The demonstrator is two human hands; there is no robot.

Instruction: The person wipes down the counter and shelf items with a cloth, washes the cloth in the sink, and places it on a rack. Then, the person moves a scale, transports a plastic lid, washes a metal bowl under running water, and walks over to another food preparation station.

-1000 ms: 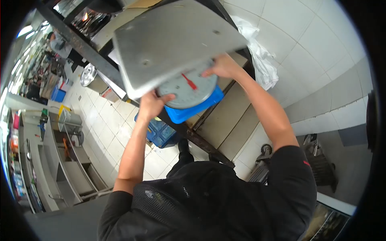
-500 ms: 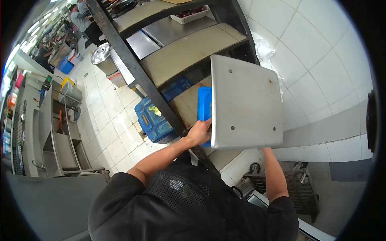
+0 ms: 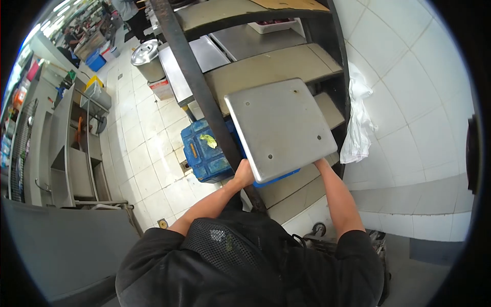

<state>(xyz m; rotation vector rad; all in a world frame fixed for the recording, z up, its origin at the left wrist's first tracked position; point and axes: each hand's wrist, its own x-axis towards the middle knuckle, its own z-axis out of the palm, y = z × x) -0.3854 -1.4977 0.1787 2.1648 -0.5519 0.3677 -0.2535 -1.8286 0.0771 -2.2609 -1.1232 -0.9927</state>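
Observation:
A square grey metal plate (image 3: 281, 128), with rounded corners and a few bolt heads, looks like a weighing scale's platform. It is tilted in front of a dark-framed shelf rack. My left hand (image 3: 245, 173) grips its near left edge, fingers partly hidden beneath. At the near right corner, my right hand (image 3: 321, 163) is closed on the edge, with its fingers out of sight under the plate. A blue object (image 3: 279, 178) shows below the near edge; its shape is mostly covered.
The rack's dark post (image 3: 197, 84) rises just left of the plate. A blue lidded bin (image 3: 207, 153) with a leaf on it stands on the floor. White cloth (image 3: 356, 120) hangs by the tiled wall. A lidded steel pot (image 3: 147, 56) stands farther back, near people.
The plate has swung left and tipped flatter, lower against the rack. My right hand has come up into sight at its near corner; my left hand has shifted slightly left and down.

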